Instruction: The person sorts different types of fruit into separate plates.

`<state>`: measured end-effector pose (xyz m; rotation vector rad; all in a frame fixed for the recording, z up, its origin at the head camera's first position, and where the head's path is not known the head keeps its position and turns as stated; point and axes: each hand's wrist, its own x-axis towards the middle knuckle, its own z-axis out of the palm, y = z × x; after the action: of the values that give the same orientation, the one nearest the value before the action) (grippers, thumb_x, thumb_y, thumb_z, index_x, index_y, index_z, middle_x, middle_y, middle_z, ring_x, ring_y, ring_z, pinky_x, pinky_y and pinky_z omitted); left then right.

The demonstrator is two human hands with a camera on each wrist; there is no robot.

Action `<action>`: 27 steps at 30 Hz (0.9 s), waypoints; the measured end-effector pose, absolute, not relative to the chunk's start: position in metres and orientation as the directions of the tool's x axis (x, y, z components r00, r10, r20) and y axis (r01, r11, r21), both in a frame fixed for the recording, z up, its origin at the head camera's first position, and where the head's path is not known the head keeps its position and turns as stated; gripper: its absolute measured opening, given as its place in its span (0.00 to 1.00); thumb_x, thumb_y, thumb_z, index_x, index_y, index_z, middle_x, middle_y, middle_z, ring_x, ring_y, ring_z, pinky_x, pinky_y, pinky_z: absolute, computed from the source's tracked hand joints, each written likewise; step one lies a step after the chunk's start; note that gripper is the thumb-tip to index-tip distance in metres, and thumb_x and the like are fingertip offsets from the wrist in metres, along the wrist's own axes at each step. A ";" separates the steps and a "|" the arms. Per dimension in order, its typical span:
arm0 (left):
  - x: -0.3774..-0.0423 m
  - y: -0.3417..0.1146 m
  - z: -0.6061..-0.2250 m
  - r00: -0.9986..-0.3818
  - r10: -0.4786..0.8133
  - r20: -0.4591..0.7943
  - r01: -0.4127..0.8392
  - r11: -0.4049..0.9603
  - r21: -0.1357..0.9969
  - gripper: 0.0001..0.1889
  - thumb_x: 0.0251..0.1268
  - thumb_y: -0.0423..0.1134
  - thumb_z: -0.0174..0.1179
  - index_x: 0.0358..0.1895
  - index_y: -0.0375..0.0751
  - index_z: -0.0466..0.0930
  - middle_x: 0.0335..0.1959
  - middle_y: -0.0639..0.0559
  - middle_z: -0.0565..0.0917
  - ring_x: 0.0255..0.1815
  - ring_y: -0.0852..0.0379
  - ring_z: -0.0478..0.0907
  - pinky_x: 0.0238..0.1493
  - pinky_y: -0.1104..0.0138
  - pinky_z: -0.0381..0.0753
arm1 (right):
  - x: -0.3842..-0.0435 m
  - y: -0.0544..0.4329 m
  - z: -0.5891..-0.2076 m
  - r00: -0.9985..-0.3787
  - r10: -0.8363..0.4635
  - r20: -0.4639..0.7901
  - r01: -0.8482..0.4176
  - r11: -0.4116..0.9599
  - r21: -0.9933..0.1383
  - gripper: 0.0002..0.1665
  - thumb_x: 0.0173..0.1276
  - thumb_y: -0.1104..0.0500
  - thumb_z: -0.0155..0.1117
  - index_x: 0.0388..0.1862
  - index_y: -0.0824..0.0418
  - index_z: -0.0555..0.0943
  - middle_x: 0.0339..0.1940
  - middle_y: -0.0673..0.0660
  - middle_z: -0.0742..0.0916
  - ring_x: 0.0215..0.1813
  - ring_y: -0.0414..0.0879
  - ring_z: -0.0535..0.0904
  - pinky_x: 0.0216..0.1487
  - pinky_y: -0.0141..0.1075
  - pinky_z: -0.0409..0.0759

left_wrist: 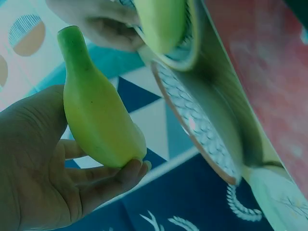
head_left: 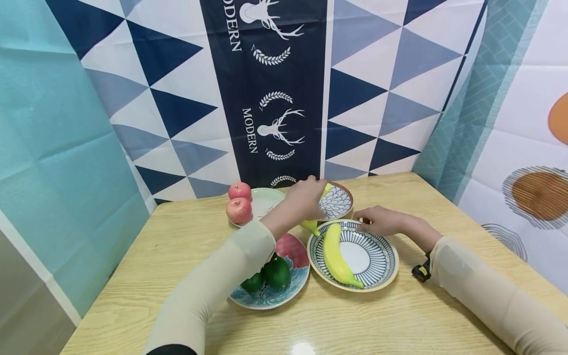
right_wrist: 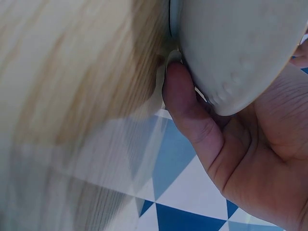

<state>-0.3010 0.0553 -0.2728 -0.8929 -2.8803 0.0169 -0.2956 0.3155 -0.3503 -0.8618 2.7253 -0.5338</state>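
My left hand (head_left: pixel 306 197) holds a yellow banana (left_wrist: pixel 98 108) with a greenish stem, thumb on one side and fingers on the other. In the head view the hand covers the banana's middle, over the area between the plates. My right hand (head_left: pixel 377 220) grips the far right rim of a blue-striped plate (head_left: pixel 386 251). The right wrist view shows its thumb (right_wrist: pixel 185 96) against the plate's pale outer side; its fingertips are mostly hidden. Another banana (head_left: pixel 335 254) lies on the left part of that plate.
Behind stands a brown-rimmed bowl (head_left: pixel 337 203) with a petal pattern. Two red apples (head_left: pixel 239 211) sit at the left of a pale green plate (head_left: pixel 262 197). Dark green fruits (head_left: pixel 277 273) lie on a floral plate (head_left: pixel 297 281), partly under the left forearm. Patterned cloth (head_left: pixel 177 98) backs the table.
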 end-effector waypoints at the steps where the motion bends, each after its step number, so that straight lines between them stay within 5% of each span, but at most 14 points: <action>1: -0.297 0.058 -0.272 -0.812 0.571 0.121 0.570 0.820 -0.046 0.45 0.56 0.56 0.78 0.75 0.45 0.70 0.61 0.44 0.79 0.56 0.49 0.80 0.59 0.57 0.83 | -0.296 0.316 -0.350 -0.798 -0.593 -0.107 -0.509 0.758 -0.407 0.02 0.81 0.58 0.62 0.45 0.54 0.82 0.32 0.47 0.82 0.32 0.41 0.75 0.36 0.37 0.74; 7: -0.271 0.074 -0.271 -0.777 0.615 0.135 0.616 0.787 -0.033 0.43 0.57 0.54 0.78 0.75 0.46 0.70 0.64 0.47 0.79 0.57 0.51 0.80 0.58 0.59 0.83 | -0.297 0.317 -0.350 -0.787 -0.611 -0.088 -0.533 0.744 -0.404 0.03 0.81 0.58 0.62 0.43 0.53 0.81 0.31 0.46 0.81 0.31 0.41 0.74 0.35 0.37 0.74; 16: -0.241 0.095 -0.282 -0.746 0.652 0.135 0.655 0.755 -0.029 0.32 0.56 0.54 0.78 0.61 0.47 0.76 0.47 0.53 0.78 0.40 0.59 0.76 0.35 0.69 0.79 | -0.295 0.316 -0.349 -0.796 -0.600 -0.081 -0.521 0.747 -0.414 0.12 0.80 0.59 0.63 0.54 0.65 0.83 0.34 0.49 0.84 0.33 0.41 0.76 0.37 0.38 0.76; 27: -0.220 0.109 -0.301 -0.745 0.654 0.135 0.655 0.754 -0.036 0.31 0.56 0.52 0.76 0.58 0.45 0.73 0.46 0.49 0.75 0.35 0.58 0.76 0.33 0.69 0.78 | -0.292 0.317 -0.349 -0.806 -0.588 -0.066 -0.513 0.750 -0.419 0.02 0.76 0.62 0.64 0.43 0.59 0.82 0.32 0.47 0.81 0.34 0.42 0.73 0.38 0.38 0.73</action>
<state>-0.2202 0.1093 -0.3015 -1.0545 -2.8111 -0.0212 -0.2915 0.3166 -0.3491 -0.8757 2.7548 -0.5748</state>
